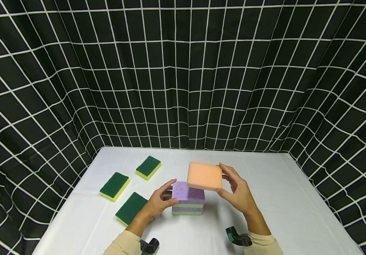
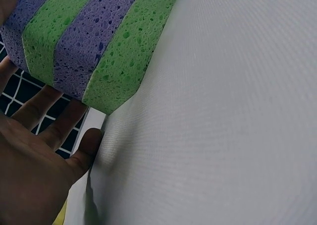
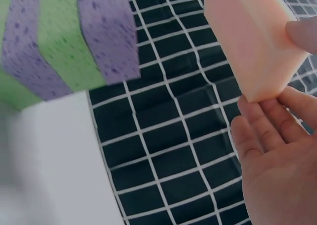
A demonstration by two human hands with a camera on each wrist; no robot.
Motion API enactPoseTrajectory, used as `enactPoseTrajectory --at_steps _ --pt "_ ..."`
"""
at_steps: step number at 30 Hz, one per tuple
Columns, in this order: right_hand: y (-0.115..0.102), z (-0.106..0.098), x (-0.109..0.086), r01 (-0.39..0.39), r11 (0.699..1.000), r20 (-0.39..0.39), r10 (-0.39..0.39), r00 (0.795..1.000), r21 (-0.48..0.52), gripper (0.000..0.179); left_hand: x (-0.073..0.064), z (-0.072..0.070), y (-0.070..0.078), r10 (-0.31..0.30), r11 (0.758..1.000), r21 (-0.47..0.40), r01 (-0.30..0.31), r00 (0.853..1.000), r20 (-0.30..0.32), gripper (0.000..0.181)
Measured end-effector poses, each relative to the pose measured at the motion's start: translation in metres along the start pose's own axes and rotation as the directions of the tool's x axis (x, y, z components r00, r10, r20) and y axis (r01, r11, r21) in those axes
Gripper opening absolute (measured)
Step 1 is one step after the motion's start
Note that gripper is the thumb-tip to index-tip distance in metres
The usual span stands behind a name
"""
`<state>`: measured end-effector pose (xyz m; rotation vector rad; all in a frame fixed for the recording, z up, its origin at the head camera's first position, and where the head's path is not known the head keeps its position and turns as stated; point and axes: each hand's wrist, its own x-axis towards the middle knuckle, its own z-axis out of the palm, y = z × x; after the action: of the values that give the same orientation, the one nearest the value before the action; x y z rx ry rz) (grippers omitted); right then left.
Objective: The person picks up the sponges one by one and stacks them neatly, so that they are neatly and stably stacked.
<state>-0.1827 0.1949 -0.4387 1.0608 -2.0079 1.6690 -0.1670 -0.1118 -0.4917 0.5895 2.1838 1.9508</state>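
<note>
At the left, three scouring sponges lie green side up on the table (image 1: 282, 198): a far one (image 1: 149, 166), a left one (image 1: 114, 185) and a near one (image 1: 132, 206), partly covered by the left forearm. Next, the left hand (image 1: 158, 202) pinches the left end of a purple-and-green stack (image 1: 187, 209) between thumb and fingers, presumably to keep its four layers square. Above the stack's right rear part, and apart from it, hangs an orange sponge (image 1: 204, 176); the right hand (image 1: 238, 193) pinches its right end, which leaves the left end and underside free. Bare cloth gives sideways room beyond the right hand, while the table's far edge meets the gridded curtain (image 1: 183, 88).
</note>
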Motion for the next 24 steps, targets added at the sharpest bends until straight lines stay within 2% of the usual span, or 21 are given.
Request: enactPoseTrajectory --at_steps 10,18,24 --pt "0.007 0.022 0.002 -0.012 1.000 0.070 0.013 0.997 -0.017 0.078 0.001 -0.001 0.000 -0.003 1.000 -0.022 0.004 1.000 0.006 0.073" --pt "-0.015 0.037 0.007 -0.039 0.999 0.109 0.043 0.993 -0.038 0.071 -0.001 -0.001 -0.003 -0.009 1.000 -0.026 0.009 1.000 0.004 0.076" --pt "-0.017 0.043 0.006 -0.064 0.996 0.124 0.071 0.990 -0.055 0.070 -0.001 -0.001 -0.003 0.014 1.000 -0.012 -0.014 1.000 -0.004 0.080"
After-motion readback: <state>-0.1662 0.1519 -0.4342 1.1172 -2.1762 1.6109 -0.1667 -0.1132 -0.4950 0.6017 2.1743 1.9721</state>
